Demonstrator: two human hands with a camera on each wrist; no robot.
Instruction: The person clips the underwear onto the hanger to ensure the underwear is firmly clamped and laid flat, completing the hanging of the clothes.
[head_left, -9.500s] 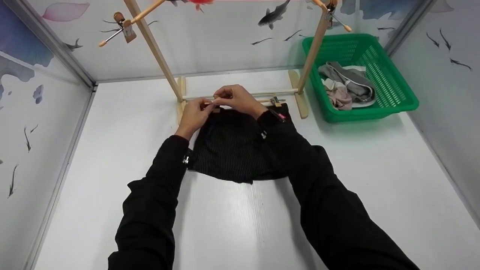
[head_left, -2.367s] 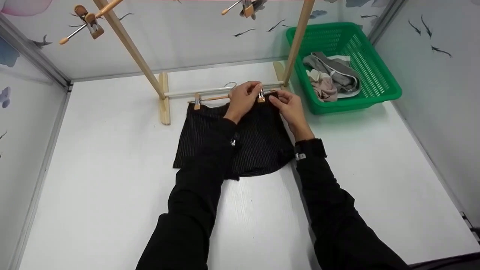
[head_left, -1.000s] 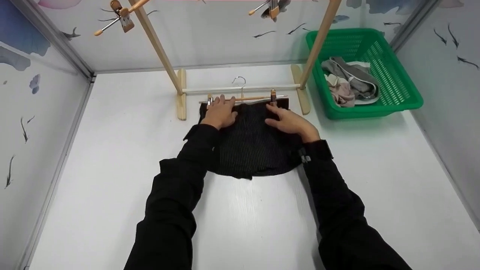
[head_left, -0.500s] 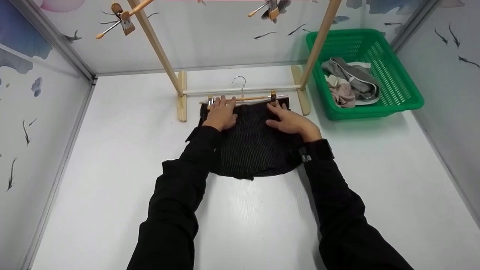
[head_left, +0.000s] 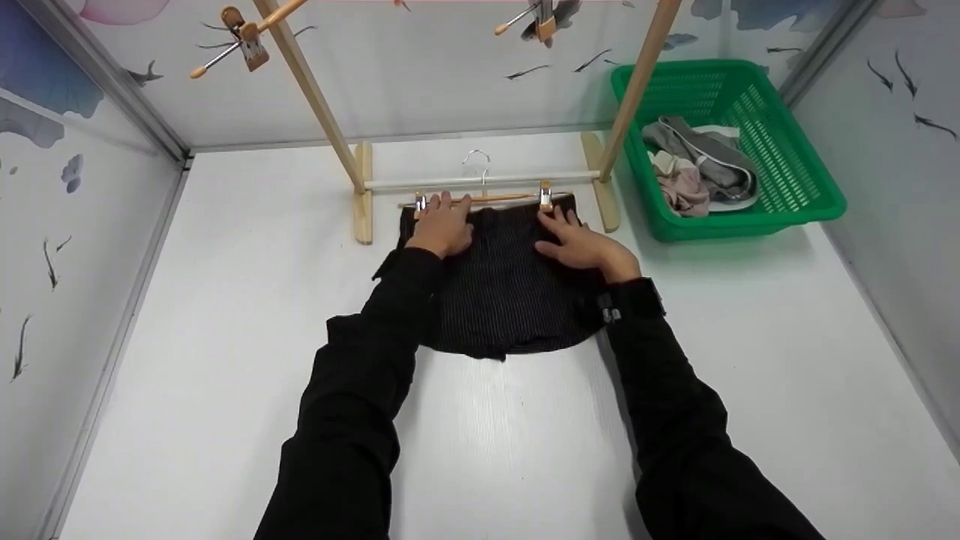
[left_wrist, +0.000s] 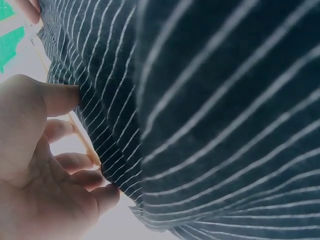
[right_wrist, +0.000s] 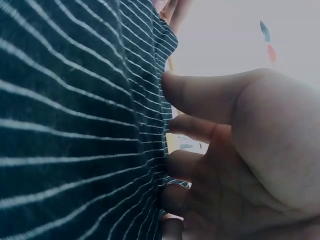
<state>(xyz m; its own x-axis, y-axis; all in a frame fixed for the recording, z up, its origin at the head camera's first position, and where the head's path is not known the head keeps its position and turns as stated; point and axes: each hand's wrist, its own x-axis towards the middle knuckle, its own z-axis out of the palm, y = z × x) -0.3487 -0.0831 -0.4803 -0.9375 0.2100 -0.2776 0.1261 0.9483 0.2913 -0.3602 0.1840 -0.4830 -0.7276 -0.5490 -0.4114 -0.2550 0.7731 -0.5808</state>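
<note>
Head view: two black sleeves [head_left: 337,405] reach forward from the near edge over the white table [head_left: 225,337]. Past the cuffs, a black pinstriped garment [head_left: 506,300] lies flat on the table, its hem nearest and its waistband at the far side. The left hand [head_left: 442,225] rests palm down on the left part of the waistband, fingers straight and close together, gripping nothing. The right hand [head_left: 581,241] lies flat on the right part, fingers spread and relaxed, fingertips close to the right clip [head_left: 546,196]. The left wrist view shows the left hand [left_wrist: 45,165] loosely extended against the striped cloth [left_wrist: 210,120]; the right wrist view shows the right hand [right_wrist: 235,160] pressing the cloth [right_wrist: 75,130] with its fingertips. Just beyond the fingers, a wooden clip hanger [head_left: 487,197] runs along the waistband, a clip at each end biting the fabric, its metal hook [head_left: 477,159] pointing away. Immediately behind stands the base of a wooden drying rack [head_left: 480,178], its uprights rising out of frame. Farther right sits a green basket [head_left: 795,202] holding grey and pale clothes [head_left: 694,169]. Two more clip hangers [head_left: 240,45] hang high at the far wall.
</note>
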